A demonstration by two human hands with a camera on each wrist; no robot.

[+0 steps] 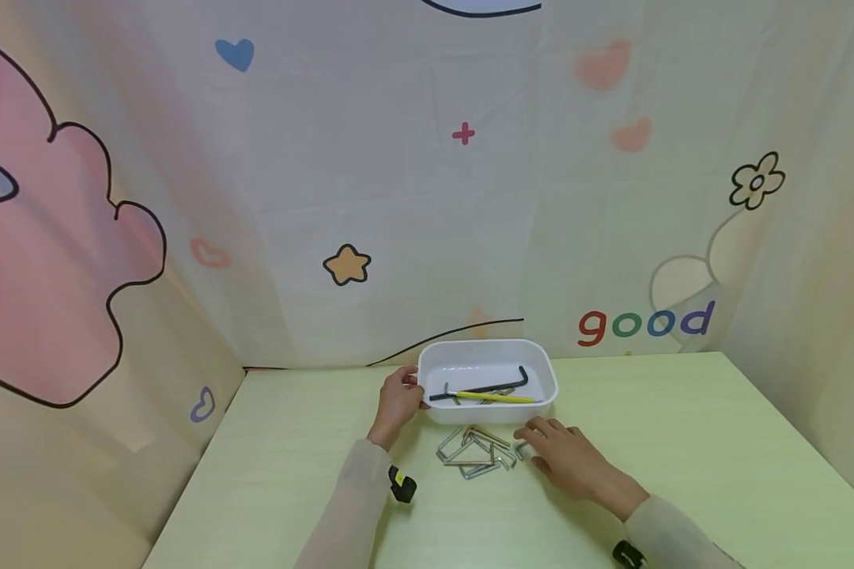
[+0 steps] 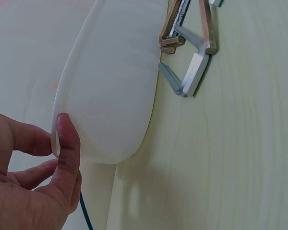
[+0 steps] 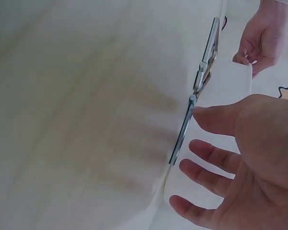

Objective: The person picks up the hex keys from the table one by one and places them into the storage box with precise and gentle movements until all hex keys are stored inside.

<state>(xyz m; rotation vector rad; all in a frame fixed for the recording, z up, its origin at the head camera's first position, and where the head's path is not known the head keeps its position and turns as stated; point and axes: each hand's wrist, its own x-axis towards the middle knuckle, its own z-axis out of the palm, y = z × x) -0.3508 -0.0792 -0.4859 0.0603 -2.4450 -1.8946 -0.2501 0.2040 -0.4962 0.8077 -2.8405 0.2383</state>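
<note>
My left hand (image 1: 396, 403) pinches the left rim of a white plastic tray (image 1: 462, 413), thumb on the outer wall in the left wrist view. Inside the tray lie a large black hex key (image 1: 501, 387), a yellow-sleeved hex key (image 1: 494, 397) and some smaller keys partly hidden beneath. In front of it, several silver and bronze hex keys (image 1: 467, 463) lie in a loose pile on the table. Over the pile's right edge hovers my right hand (image 1: 569, 458), fingers spread and slightly bent, holding nothing. A silver hex key (image 3: 182, 132) sits close by its thumb tip.
The pale green wooden table (image 1: 683, 442) runs back to a printed cloth backdrop (image 1: 398, 197) just behind the tray. Cloth hangs along both sides too. A black wrist device (image 1: 402, 485) is strapped at the left sleeve.
</note>
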